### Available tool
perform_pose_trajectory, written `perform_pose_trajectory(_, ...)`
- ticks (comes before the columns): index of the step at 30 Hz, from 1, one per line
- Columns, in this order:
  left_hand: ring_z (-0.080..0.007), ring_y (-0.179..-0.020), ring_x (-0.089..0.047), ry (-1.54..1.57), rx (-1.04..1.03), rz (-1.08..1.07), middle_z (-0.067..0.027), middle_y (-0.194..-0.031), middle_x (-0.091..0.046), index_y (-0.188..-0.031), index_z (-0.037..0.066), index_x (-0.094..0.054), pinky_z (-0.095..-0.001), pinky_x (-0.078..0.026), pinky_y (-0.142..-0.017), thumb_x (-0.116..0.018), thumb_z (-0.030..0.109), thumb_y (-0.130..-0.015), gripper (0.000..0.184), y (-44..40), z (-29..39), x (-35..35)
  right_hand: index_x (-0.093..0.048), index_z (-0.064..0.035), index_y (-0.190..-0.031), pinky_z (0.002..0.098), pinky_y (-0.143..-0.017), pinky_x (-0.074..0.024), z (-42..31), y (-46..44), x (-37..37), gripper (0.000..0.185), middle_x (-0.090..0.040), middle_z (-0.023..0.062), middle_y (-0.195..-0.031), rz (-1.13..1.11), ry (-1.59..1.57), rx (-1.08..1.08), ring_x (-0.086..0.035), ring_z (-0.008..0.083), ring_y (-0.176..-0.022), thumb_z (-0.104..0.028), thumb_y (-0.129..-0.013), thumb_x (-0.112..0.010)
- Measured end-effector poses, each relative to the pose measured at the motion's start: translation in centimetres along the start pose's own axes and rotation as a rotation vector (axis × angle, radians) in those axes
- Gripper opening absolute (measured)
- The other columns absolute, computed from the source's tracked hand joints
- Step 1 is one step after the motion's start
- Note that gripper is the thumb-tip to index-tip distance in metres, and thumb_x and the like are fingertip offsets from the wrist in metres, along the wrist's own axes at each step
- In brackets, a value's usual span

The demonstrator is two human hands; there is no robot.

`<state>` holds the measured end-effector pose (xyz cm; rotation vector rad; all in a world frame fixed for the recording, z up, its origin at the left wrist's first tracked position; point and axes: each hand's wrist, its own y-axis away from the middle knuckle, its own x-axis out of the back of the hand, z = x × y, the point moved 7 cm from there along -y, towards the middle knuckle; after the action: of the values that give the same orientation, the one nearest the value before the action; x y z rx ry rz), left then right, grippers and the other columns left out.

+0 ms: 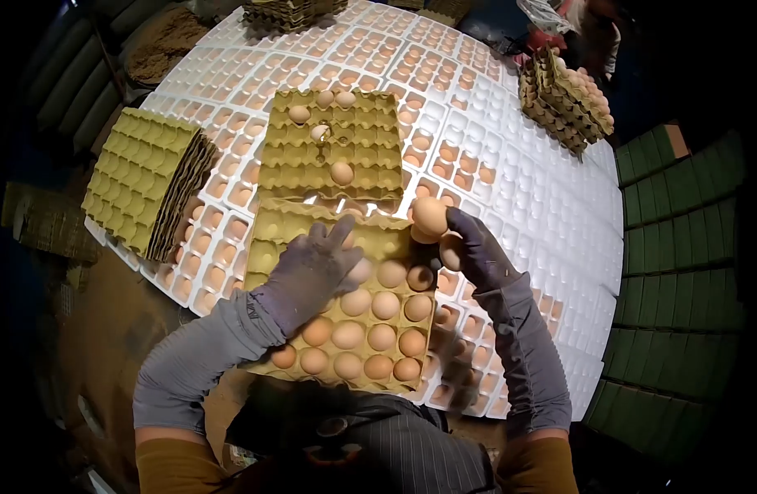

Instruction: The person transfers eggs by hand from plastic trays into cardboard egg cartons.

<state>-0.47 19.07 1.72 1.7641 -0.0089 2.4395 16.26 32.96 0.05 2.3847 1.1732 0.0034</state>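
My right hand (477, 247), in a purple-grey glove, holds several eggs (430, 216) above the right edge of the near egg tray (271, 224). My left hand (313, 272), gloved alike, is over the middle of this tray, its fingers bent around a pale egg (359, 272); its palm side is hidden. Brown eggs (348, 335) fill the tray's near rows. Behind it lies another pulp tray (366, 152) with a few eggs, among them a broken-looking egg (321, 132) with a wet streak beside it.
White plastic trays (510, 185) cover the table, many cells holding eggs. A stack of pulp trays (140, 177) stands at left, another stack (292, 12) at the back. Far right, stacked trays with eggs (568, 99) sit near another person (576, 25). Green crates (663, 247) line the right side.
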Motion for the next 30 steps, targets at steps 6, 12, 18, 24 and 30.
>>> perform_pose_trajectory(6, -0.0209, -0.102, -0.061, 1.015, 0.157, -0.081, -0.0092, -0.120, -0.060, -0.123, 0.003, -0.068, -0.0333, -0.050, -0.092, -0.066, 0.039, -0.097, 0.045, -0.8, -3.5, 1.4, -0.059, -0.0050, -0.123, 0.0347, -0.061, -0.0572, 4.6, 7.0, 4.8, 0.063, -0.062, 0.0163, -0.126, 0.229, -0.124, 0.275, -0.069, 0.0380, -0.098, -0.061, -0.098, -0.046)
perform_pose_trajectory(12, -0.0127, -0.089, -0.058, 1.295, 0.569, -0.188, -0.0044, -0.108, -0.066, -0.128, 0.005, -0.063, -0.0278, -0.049, -0.081, -0.053, 0.056, -0.102, 0.058, -1.9, 1.5, 4.0, -0.057, -0.0024, -0.128, 0.0375, -0.077, -0.0590, 10.3, 14.1, 8.7, 0.038, -0.064, 0.0160, -0.125, 0.281, -0.350, 0.154, -0.069, 0.0295, -0.101, -0.024, -0.097, -0.061)
perform_pose_trajectory(18, -0.0232, -0.101, -0.064, 0.687, -0.105, -0.078, -0.0141, -0.124, -0.062, -0.120, 0.003, -0.071, -0.0360, -0.052, -0.090, -0.064, 0.035, -0.097, 0.040, -11.9, 8.1, 0.5, -0.065, 0.0031, -0.120, 0.0293, -0.079, -0.0533, 11.7, 20.6, 16.2, 0.048, -0.065, 0.0076, -0.110, 0.465, 0.023, -0.253, -0.064, 0.0165, -0.087, -0.036, -0.092, -0.071)
perform_pose_trajectory(24, -0.0351, -0.110, -0.064, -0.062, -0.093, -0.088, -0.0174, -0.130, -0.054, -0.110, 0.009, -0.071, -0.0435, -0.055, -0.091, -0.072, 0.024, -0.090, 0.024, -21.6, 17.4, -9.6, -0.071, -0.0084, -0.101, 0.0433, -0.078, -0.0575, 8.5, 17.7, 22.3, 0.044, -0.060, 0.0130, -0.119, 0.724, 1.207, 0.104, -0.067, 0.0352, -0.093, -0.045, -0.078, -0.076)
perform_pose_trajectory(30, -0.0369, -0.107, -0.065, -0.194, 0.010, -0.207, -0.0190, -0.137, -0.051, -0.110, 0.010, -0.067, -0.0440, -0.056, -0.089, -0.064, 0.017, -0.093, 0.019, -26.5, 19.1, -15.6, -0.065, -0.0136, -0.111, 0.0433, -0.079, -0.0567, 10.7, 10.5, 26.8, 0.038, -0.054, 0.0161, -0.139, 0.729, 1.631, 0.028, -0.063, 0.0355, -0.095, -0.033, -0.080, -0.075)
